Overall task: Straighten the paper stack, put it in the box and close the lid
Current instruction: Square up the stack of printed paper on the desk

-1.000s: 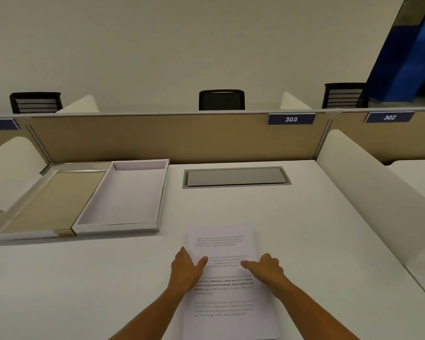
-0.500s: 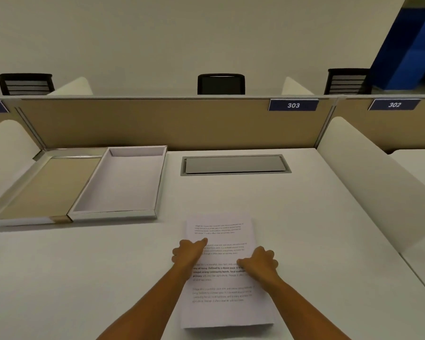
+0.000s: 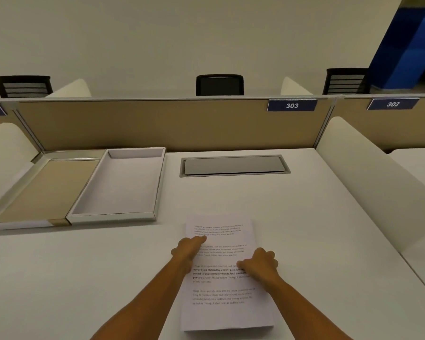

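Note:
A stack of white printed paper (image 3: 222, 300) lies flat on the desk right in front of me. My left hand (image 3: 188, 250) holds its left edge, thumb stretched onto the top sheet and fingers curled at the side. At the right edge, my right hand (image 3: 261, 265) grips with curled fingers. The open box (image 3: 119, 190), a shallow white tray with nothing in it, sits to the far left of the stack. Its lid (image 3: 43, 190), tan inside, lies folded open flat on the tray's left side.
The white desk (image 3: 304, 229) has a grey cable hatch (image 3: 233, 165) at the back centre. A tan partition (image 3: 145, 123) closes the far edge, and white curved dividers (image 3: 368, 182) stand on both sides. Black chairs show behind the partition.
My view has tilted down, so the whole stack now shows. Both hands have slid a little further up the sheet, the left thumb reaching highest.

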A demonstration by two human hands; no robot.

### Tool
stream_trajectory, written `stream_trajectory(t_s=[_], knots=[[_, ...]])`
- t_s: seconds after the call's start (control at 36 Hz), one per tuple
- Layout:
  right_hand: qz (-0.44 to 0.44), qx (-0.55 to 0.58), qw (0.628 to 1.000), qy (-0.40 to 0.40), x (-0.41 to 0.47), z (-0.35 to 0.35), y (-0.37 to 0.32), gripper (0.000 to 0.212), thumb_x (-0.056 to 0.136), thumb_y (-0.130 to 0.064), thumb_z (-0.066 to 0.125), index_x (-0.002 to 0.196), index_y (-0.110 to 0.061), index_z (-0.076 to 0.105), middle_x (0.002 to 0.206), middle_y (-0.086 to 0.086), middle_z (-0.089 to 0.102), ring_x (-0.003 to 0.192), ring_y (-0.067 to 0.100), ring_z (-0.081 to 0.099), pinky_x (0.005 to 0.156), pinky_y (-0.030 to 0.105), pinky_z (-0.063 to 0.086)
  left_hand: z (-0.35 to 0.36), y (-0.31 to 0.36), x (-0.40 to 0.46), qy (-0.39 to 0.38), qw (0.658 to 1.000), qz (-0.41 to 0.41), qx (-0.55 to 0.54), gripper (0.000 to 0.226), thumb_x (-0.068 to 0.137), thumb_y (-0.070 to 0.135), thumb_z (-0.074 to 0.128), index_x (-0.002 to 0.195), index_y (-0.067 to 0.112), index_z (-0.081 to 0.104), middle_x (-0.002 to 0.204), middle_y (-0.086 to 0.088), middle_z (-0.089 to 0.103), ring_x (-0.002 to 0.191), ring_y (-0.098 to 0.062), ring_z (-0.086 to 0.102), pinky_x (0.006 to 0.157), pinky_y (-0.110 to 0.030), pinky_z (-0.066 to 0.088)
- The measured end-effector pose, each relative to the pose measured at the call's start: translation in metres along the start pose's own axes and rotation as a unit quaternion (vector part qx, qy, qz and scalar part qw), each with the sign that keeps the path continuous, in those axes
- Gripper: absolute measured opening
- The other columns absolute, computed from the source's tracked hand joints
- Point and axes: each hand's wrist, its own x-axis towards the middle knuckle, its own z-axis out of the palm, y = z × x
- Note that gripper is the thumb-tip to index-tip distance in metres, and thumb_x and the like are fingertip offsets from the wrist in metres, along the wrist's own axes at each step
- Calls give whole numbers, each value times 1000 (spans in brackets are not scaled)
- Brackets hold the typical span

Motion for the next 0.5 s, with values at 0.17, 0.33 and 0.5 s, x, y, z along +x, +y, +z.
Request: stream_trajectory(t_s=[0.17,0.33,0.5], knots=[[-2,1,1000,-3,2,0,0,55,78,-39,75,119,-11,53,126,14,45,118,32,47,90,36,47,-3,2,1,-11,1000,10,-5,60,91,28,68,141,3,47,132,-22,61,116,-40,62,98,-51,54],[-7,-3,1000,-1,3,1,2,54,78,-41,74,118,-12,53,125,14,45,116,31,49,88,34,47,-8,3,2,-14,999,11,-35,70,89,22,72,143,1,33,126,-23,63,107,-38,66,80,-48,57],[-16,-16,1000,4,1,-1,3,60,77,-47,73,120,-11,52,123,13,45,115,31,51,92,35,48,-13,2,4,-28,999,13,-40,69,84,17,78,139,0,38,99,-17,69,84,-32,71,66,-45,61]])
